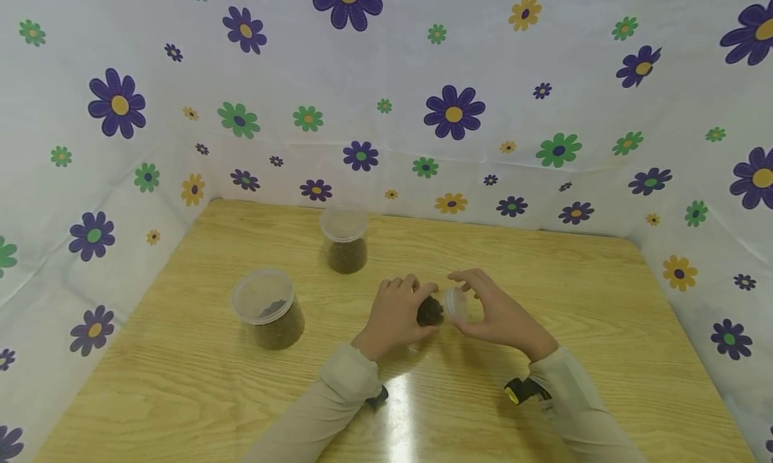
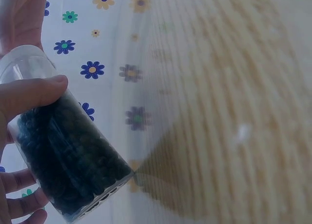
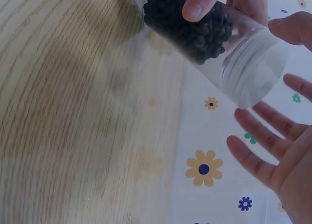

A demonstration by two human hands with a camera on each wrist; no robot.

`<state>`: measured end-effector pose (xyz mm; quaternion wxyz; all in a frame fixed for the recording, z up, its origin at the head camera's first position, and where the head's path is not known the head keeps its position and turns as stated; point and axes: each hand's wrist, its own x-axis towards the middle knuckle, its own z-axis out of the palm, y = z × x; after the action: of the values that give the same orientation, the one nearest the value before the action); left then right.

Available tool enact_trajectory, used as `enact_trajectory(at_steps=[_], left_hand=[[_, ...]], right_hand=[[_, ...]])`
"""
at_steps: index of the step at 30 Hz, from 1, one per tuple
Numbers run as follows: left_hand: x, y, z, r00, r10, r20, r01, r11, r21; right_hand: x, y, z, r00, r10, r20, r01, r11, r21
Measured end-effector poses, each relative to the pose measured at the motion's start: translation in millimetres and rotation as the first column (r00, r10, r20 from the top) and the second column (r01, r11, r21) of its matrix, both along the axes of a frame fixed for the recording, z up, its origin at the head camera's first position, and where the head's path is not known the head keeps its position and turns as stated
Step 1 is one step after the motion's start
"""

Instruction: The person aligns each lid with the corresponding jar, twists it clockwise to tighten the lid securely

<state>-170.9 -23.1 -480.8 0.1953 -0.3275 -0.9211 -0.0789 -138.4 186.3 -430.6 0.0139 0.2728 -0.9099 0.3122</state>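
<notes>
My left hand (image 1: 391, 317) grips a small clear jar (image 3: 195, 33) filled partway with dark, bean-like pieces (image 2: 73, 155). The jar lies tilted above the table, with its translucent capped end (image 1: 457, 305) towards the right. Around that end, my right hand (image 1: 504, 315) has its thumb and fingers spread apart. In the right wrist view, the right thumb (image 3: 295, 28) is at the cap's upper side and the other fingers extend below it; whether they touch it I cannot tell. The left thumb (image 2: 36, 94) presses along the jar's side.
Two larger clear jars with lids and dark brown contents stand on the wood-grain table (image 1: 151, 382): one at the left (image 1: 274, 319), another farther back (image 1: 345, 248). A white cloth with printed flowers (image 1: 386, 60) hangs behind and on both sides.
</notes>
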Motion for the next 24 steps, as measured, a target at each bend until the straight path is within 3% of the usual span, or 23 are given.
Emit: enact_trajectory(at_steps=[9, 16, 24], left_hand=[[0.8, 1.1, 1.0, 0.999, 0.005, 0.034, -0.005, 1.000, -0.004], [1.2, 0.2, 0.9, 0.998, 0.011, 0.060, -0.011, 1.000, 0.002], [0.8, -0.4, -1.1, 0.999, 0.016, 0.042, -0.016, 1.000, 0.014]], right_hand=[[-0.9, 6.0, -2.5, 0.994, 0.073, -0.083, -0.073, 0.997, 0.004], [-2.2, 4.8, -3.1, 0.991, 0.092, -0.092, -0.090, 0.996, 0.029], [-3.6, 5.1, -3.8, 0.992, 0.093, -0.086, -0.091, 0.996, 0.019]])
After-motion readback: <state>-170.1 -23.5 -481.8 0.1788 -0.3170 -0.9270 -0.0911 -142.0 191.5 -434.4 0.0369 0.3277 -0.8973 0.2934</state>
